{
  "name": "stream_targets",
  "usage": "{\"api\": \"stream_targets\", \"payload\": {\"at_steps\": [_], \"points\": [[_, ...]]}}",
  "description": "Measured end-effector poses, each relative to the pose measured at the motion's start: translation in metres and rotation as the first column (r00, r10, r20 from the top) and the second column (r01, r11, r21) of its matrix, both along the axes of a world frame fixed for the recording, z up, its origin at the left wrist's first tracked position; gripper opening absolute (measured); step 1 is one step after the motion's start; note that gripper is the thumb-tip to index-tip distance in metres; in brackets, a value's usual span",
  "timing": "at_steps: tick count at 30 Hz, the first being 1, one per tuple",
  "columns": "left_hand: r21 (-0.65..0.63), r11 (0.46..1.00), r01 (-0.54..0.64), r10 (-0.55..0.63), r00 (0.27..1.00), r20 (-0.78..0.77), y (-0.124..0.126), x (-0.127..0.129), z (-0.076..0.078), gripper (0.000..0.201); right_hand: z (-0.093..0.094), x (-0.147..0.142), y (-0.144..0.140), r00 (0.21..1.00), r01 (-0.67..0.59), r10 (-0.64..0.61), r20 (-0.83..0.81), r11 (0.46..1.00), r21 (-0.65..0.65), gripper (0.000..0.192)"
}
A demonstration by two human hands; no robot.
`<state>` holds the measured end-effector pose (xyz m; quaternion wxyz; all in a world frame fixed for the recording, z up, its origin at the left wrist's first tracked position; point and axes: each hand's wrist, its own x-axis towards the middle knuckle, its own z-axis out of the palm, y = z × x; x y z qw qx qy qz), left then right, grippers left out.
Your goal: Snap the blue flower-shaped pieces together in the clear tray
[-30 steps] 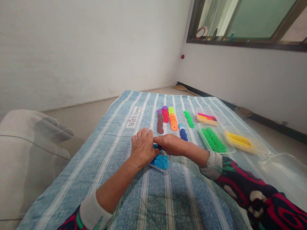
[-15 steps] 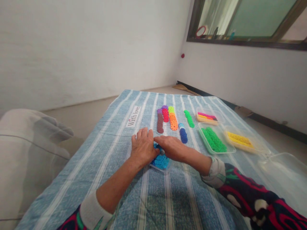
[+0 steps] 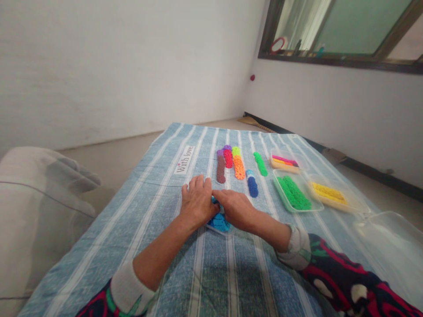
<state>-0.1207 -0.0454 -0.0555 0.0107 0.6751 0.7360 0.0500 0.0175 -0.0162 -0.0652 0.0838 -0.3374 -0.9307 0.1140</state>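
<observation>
Head view: left hand (image 3: 197, 202) and right hand (image 3: 238, 210) come together just below the centre of the frame, over a clear container (image 3: 218, 231) holding blue discs (image 3: 220, 223). The discs show below and between the two hands, under the left thumb and to the left of the right palm; the rest is covered. Left fingers lie close side by side, aimed toward the top of the frame; right fingers are pressed together, aimed to the upper left, their tips meeting the left hand. Whether either grip pinches a disc is hidden, so I cannot tell. The container's lower edge dips slightly toward the right; its long axis is hidden by the hands. Just above the right hand, a dark blue row (image 3: 253, 187) with lighter discs at its top end runs steeply from upper left to lower right. Everything lies on a striped cloth (image 3: 155, 211).
</observation>
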Motion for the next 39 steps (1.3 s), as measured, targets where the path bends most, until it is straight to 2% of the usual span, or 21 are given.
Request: {"api": "stream_targets", "payload": {"at_steps": [3, 7, 11, 28, 34, 36, 39], "points": [[0.007, 1.0, 0.005, -0.005, 1.0, 0.004, 0.0, 0.0, -0.001, 0.067, -0.004, 0.001, 0.003, 0.988, 0.012, -0.026, -0.154, 0.996, -0.093, 0.046], [0.023, 1.0, 0.006, -0.006, 1.0, -0.002, 0.0, 0.0, -0.001, 0.065, -0.007, 0.004, 0.007, 0.927, 0.016, -0.116, -0.356, 0.962, -0.272, 0.054], [0.018, 1.0, 0.011, -0.011, 1.0, -0.004, -0.001, 0.002, 0.001, 0.063, -0.005, 0.004, 0.009, 0.897, 0.029, -0.191, -0.399, 0.925, -0.379, 0.054], [0.06, 0.998, 0.025, -0.023, 0.999, -0.039, -0.001, 0.004, -0.004, 0.067, -0.003, 0.011, 0.017, 0.932, -0.055, -0.065, -0.356, 0.947, -0.317, 0.052], [0.085, 0.996, 0.017, -0.012, 0.998, -0.062, 0.0, 0.003, -0.007, 0.061, 0.003, 0.01, 0.015, 0.949, -0.047, -0.041, -0.311, 0.962, -0.27, 0.049], [0.085, 0.996, 0.017, -0.012, 0.998, -0.063, 0.001, 0.004, -0.006, 0.061, 0.007, 0.014, 0.012, 0.965, -0.054, 0.0, -0.262, 0.978, -0.201, 0.042], [0.076, 0.997, 0.011, -0.006, 0.998, -0.063, 0.001, 0.004, -0.006, 0.062, 0.015, 0.021, 0.006, 0.991, -0.112, 0.101, -0.089, 0.985, -0.132, 0.034]]}}
